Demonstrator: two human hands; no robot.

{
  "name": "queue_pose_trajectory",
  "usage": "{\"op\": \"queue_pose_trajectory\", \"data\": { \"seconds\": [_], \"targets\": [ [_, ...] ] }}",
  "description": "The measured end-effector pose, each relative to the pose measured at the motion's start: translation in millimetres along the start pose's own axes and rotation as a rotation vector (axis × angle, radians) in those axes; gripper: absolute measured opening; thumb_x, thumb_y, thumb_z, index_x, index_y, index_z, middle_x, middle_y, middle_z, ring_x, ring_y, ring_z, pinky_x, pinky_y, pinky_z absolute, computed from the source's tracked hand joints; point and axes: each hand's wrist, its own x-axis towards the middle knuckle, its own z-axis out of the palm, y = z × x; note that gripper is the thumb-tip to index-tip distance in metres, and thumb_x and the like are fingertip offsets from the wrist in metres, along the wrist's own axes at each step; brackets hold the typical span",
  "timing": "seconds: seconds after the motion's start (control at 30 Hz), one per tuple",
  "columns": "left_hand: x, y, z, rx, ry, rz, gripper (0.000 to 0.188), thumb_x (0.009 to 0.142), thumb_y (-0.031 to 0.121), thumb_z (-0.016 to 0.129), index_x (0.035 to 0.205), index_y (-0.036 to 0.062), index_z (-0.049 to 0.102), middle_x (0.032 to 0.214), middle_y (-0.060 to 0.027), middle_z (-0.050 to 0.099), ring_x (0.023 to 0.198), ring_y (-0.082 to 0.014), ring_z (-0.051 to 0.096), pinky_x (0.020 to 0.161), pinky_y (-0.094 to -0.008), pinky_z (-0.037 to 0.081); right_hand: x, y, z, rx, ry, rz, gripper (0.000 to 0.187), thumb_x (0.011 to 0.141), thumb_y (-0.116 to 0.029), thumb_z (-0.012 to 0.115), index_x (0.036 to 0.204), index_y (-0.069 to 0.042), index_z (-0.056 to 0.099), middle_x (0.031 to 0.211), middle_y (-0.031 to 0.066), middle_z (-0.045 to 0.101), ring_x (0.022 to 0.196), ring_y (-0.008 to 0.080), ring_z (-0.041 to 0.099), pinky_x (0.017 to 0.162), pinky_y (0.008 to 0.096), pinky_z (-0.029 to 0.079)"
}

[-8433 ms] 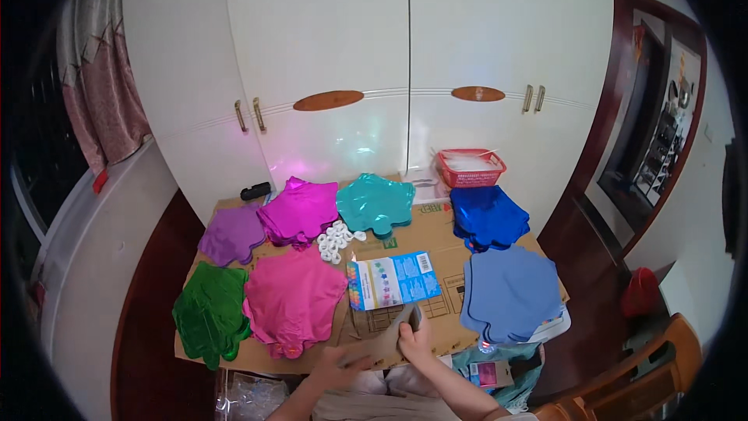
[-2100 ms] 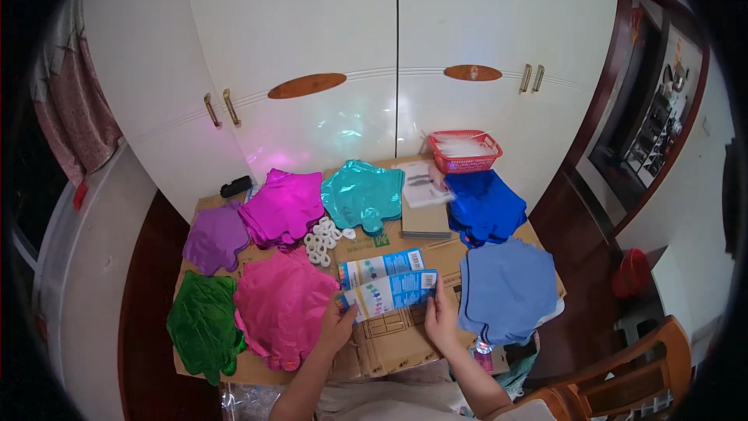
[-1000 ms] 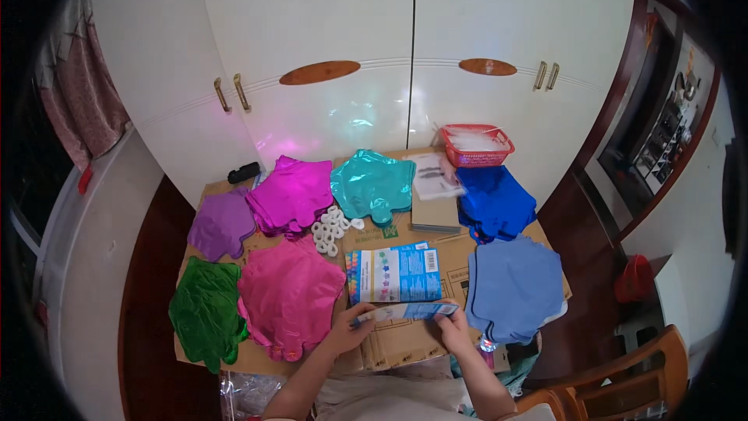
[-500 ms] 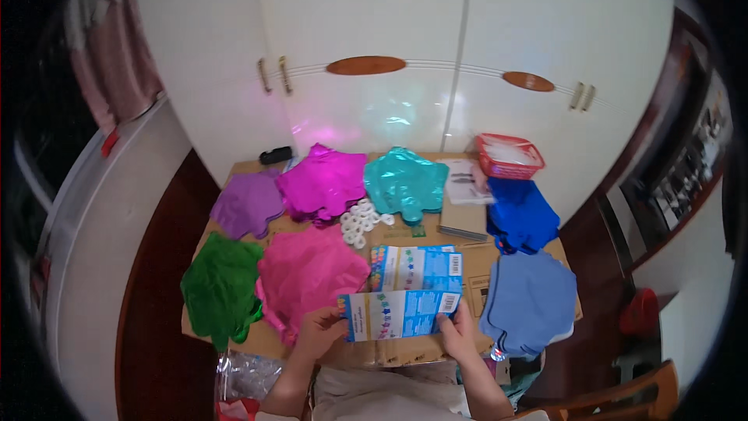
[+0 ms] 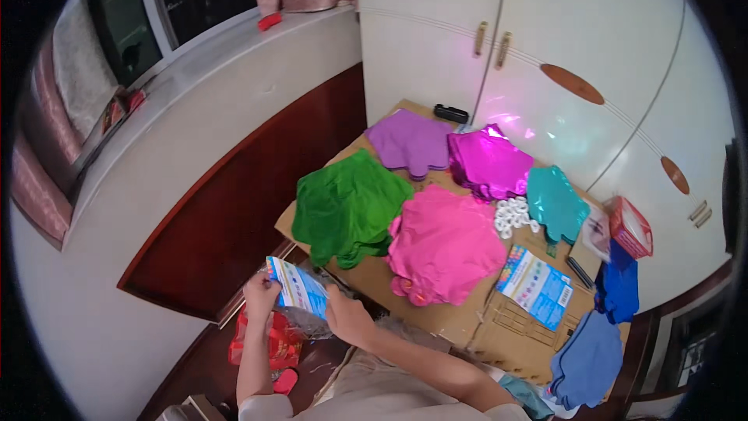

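Observation:
A blue and white printed card is held between my two hands, off the near left edge of the cardboard-covered table. My left hand pinches its left end, and my right hand grips its right end. Just beyond the card lies a pile of flat green foil balloons, with a pink pile to its right. More blue printed cards rest on the table further right. Clear plastic wrapping shows beneath the held card.
Purple, magenta, teal, dark blue and light blue foil piles line the table. Small white rings, a black pen-like object and a red basket are among them. A red bag sits below.
The view has swung left. My hands have carried the card leftward from above the table's middle to beyond its near left edge, and the card is now tilted.

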Motion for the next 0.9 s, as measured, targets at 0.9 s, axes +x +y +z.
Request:
{"op": "queue_pose_trajectory", "data": {
  "seconds": [0.9],
  "targets": [
    [1.1, -13.8, -1.9, -1.132, -0.279, -0.433, 0.025, 0.081, -0.002, 0.048, 0.105, 0.0038, 0.052, 0.098, -0.0075, 0.059, 0.087, -0.0183, 0.059, 0.075, -0.0309, 0.049, 9.4, 16.9, -7.0, 0.210, 0.002, 0.129, 0.038, 0.083, -0.007, 0.047, 0.118, -0.002, 0.031, 0.089, 0.0257, 0.057, 0.084, 0.0421, 0.057, 0.070, 0.0469, 0.045]
  ]
}}
